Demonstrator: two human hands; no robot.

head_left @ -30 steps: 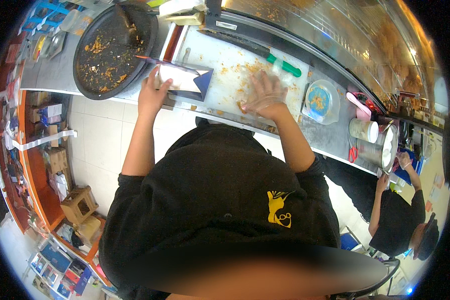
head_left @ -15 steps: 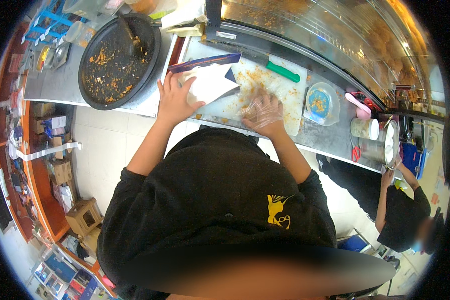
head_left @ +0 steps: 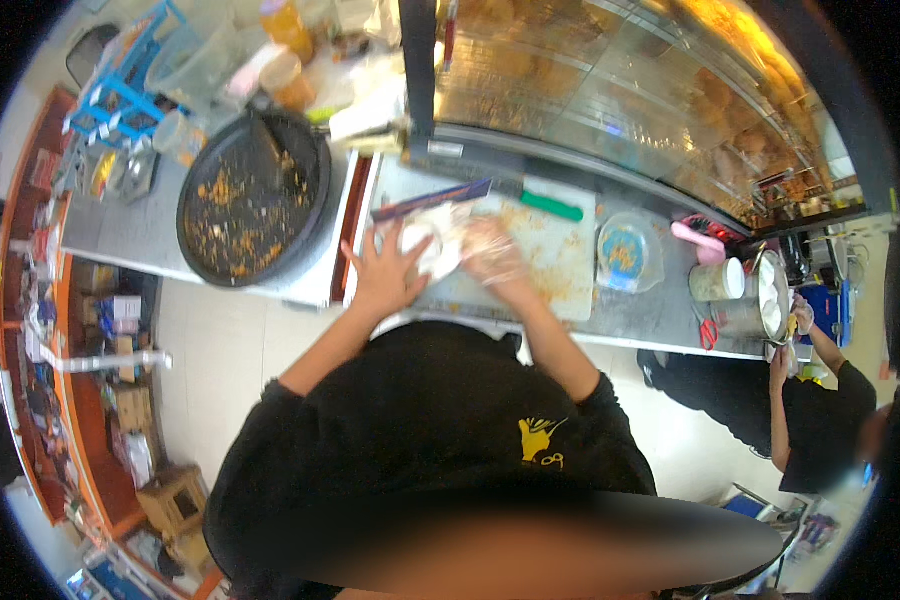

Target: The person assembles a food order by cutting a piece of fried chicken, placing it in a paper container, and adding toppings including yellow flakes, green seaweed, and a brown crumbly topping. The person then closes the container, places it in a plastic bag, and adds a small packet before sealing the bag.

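A white paper piece [head_left: 435, 250], crumpled and looking like a bag, lies on the left part of a white cutting board [head_left: 545, 285]. Along its far side runs a dark blue folded strip [head_left: 435, 198] with an orange edge. My left hand [head_left: 382, 275] is bare and spreads its fingers over the paper's near left side. In a clear plastic glove, my right hand [head_left: 495, 257] meets the paper's right side; motion smears its fingers. Behind them a knife with a green handle [head_left: 552, 206] lies across the board, among brown crumbs.
Left stands a round black pan [head_left: 195, 240] with crumbs and a brush-like tool. To the right are a clear bowl [head_left: 630, 255], a pink-handled tool [head_left: 698, 240], red scissors [head_left: 708, 333] and a metal pot [head_left: 770, 300]. A glass display case [head_left: 590, 90] rises behind; a co-worker [head_left: 820, 420] stands right.
My right hand has moved left from the crumbs on the board to the paper. My left hand has spread over the paper, which looks more crumpled. The whole view has shifted.
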